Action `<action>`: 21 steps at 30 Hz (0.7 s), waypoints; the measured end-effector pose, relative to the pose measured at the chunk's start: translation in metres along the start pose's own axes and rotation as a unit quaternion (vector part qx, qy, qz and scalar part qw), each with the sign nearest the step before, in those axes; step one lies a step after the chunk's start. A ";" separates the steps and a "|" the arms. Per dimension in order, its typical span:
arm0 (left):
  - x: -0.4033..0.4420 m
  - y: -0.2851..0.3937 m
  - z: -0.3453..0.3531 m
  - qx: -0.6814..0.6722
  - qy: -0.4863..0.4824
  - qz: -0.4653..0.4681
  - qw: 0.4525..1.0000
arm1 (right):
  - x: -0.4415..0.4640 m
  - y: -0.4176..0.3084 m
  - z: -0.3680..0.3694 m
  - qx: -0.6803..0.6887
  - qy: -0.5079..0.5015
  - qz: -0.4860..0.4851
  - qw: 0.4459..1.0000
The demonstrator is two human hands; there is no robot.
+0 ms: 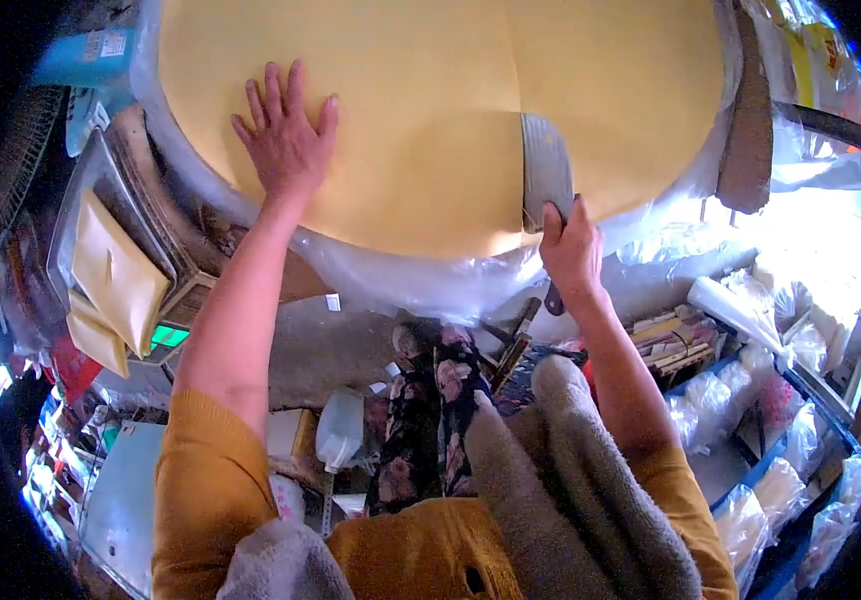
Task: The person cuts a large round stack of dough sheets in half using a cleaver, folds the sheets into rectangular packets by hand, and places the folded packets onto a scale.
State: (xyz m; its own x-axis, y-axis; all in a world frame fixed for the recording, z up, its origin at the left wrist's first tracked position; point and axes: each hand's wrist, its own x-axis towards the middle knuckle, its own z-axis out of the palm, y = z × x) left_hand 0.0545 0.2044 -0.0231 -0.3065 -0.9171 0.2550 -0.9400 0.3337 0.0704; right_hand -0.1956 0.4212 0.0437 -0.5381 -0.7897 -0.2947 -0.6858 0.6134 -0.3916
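Note:
A large smooth yellow sheet [401, 120] covers the work surface in front of me, with clear plastic film [401, 280] hanging out around its near edge. My left hand [289, 140] lies flat on the left part of the sheet, fingers spread. In my right hand [573, 250] is a broad-bladed knife [548, 165], its grey blade pointing away from me and resting at the sheet near the front edge. The dark handle end sticks out below the fist. A thin straight line runs through the sheet from beyond the blade tip; I cannot tell whether it is a cut or a crease.
Folded yellow pieces [119, 265] lie on a scale-like device with a green display [169, 337] at the left. On the right, a blue rack [801, 385] holds plastic-bagged goods. A brown board [748, 120] stands by the sheet's right edge. A white jug [341, 430] sits below.

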 end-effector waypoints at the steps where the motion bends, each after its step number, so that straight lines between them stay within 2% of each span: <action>1: -0.004 -0.001 -0.001 -0.006 -0.001 -0.001 1.000 | -0.002 -0.004 -0.003 -0.011 -0.008 -0.009 1.000; 2: -0.008 -0.002 -0.001 0.000 -0.006 -0.002 1.000 | -0.004 -0.005 -0.006 -0.016 -0.007 -0.033 0.999; 5: -0.002 0.003 0.003 0.002 -0.006 0.002 1.000 | -0.028 -0.007 -0.028 -0.052 -0.087 0.028 0.994; 12: -0.003 -0.004 0.003 -0.009 0.011 0.012 1.000 | 0.047 -0.026 0.017 0.045 0.068 0.007 0.997; 15: -0.001 0.000 0.002 0.002 0.006 0.016 1.000 | 0.023 -0.011 -0.001 0.007 0.030 -0.027 0.999; 17: -0.004 0.000 0.003 0.010 0.001 0.012 1.000 | -0.024 0.007 -0.010 0.014 -0.053 0.000 0.999; 21: -0.001 0.001 0.002 0.013 0.015 0.021 1.000 | -0.026 0.006 0.016 0.029 0.012 0.027 0.999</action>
State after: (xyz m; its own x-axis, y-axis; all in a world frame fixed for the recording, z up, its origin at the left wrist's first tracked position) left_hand 0.0536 0.2054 -0.0256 -0.3409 -0.8954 0.2863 -0.9302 0.3653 0.0347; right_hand -0.1781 0.4452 0.0351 -0.5858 -0.7545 -0.2959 -0.6257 0.6531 -0.4266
